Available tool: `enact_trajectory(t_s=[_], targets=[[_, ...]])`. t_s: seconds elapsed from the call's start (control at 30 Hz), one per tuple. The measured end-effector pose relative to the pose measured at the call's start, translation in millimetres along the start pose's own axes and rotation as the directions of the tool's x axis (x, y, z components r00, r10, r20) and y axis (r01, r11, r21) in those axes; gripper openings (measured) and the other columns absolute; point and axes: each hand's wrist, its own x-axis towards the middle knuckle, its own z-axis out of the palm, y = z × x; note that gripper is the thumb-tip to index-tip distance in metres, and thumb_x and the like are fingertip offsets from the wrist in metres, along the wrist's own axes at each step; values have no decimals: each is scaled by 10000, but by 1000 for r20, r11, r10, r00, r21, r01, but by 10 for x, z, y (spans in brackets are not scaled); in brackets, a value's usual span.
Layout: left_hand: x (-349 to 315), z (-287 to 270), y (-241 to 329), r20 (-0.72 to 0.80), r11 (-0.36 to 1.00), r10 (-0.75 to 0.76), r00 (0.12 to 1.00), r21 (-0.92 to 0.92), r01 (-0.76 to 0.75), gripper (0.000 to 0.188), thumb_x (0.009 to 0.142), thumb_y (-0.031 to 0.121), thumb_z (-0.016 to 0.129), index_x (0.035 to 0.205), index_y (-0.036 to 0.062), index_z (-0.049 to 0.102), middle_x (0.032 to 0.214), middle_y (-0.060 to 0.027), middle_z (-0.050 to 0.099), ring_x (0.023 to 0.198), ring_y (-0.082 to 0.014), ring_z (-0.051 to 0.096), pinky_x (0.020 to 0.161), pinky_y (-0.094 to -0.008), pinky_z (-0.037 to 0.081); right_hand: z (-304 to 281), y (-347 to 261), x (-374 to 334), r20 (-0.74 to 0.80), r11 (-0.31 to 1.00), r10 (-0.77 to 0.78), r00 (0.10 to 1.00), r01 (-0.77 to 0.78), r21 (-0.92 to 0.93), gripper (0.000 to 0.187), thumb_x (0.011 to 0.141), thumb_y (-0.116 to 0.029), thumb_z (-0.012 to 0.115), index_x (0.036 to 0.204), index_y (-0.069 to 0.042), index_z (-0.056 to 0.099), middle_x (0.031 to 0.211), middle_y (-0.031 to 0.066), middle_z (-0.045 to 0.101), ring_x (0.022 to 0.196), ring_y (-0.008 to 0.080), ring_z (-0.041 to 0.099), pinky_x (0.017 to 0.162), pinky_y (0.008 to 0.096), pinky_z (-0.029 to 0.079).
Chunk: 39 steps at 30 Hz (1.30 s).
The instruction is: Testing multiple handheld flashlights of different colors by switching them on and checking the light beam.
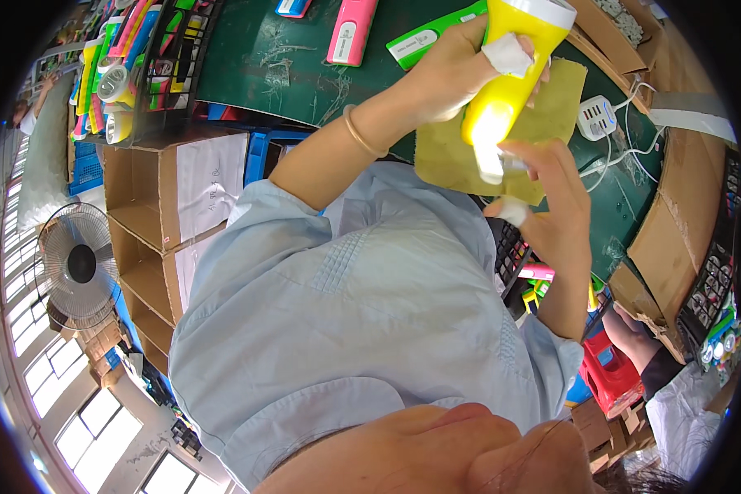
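Note:
A yellow flashlight (533, 25) with a white rim at its head is tilted over the table. My left hand (461, 78) is closed round its body, and white tape wraps the thumb. From the flashlight's lower end sticks out a bright white piece (490, 165); glare hides its details. Close by that end is my right hand (556, 185), its fingers curved and apart. The index finger reaches the white piece, while the taped thumb stays away from it. Beneath both hands lies an olive-yellow cloth (445, 160).
On the green table (263, 70) lie a pink flashlight (352, 33) and a green one (428, 37). A white multi-port charger (596, 117) with cables sits to the right. Cardboard compartments (144, 185) and a rack of flashlights (119, 86) stand left. Another person's hand (626, 337) shows at right.

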Motion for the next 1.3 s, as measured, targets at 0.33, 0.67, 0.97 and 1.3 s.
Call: enact_trajectory(t_s=[0.33, 0.67, 0.97, 1.3], targets=[[-295, 54, -188, -171, 933, -234, 957, -316, 172, 571, 857, 536, 437, 1134, 37, 409, 870, -84, 508, 728, -180, 507, 662, -321, 452, 429, 333, -519, -140, 871, -433, 890, 374, -317, 358, 532, -64, 677, 889, -73, 655, 742, 11, 462, 610, 145, 440, 511, 265, 348], [-580, -47, -263, 537, 662, 200, 820, 542, -517, 568, 656, 183, 748, 1140, 74, 472, 1010, -122, 582, 937, -318, 563, 793, -380, 458, 652, 549, -420, -214, 961, 203, 955, -153, 229, 387, 713, -55, 608, 1086, -13, 515, 817, 140, 532, 715, 309, 541, 640, 337, 451], [-660, -56, -186, 352, 576, 79, 933, 748, -331, 645, 635, 154, 758, 1187, 79, 433, 1002, -131, 553, 875, -335, 565, 740, -388, 472, 518, 478, -547, -190, 947, 311, 931, -287, 147, 301, 660, 92, 461, 944, 13, 522, 833, 168, 481, 760, 336, 514, 656, 354, 433], [-728, 9, -236, 117, 490, 107, 987, 858, -155, 715, 676, 262, 746, 1199, -5, 338, 1085, -196, 541, 950, -357, 571, 805, -380, 469, 525, 417, -512, -302, 959, 280, 911, -279, 46, 88, 736, 52, 522, 814, 16, 543, 696, 119, 486, 583, 264, 490, 525, 296, 396]])
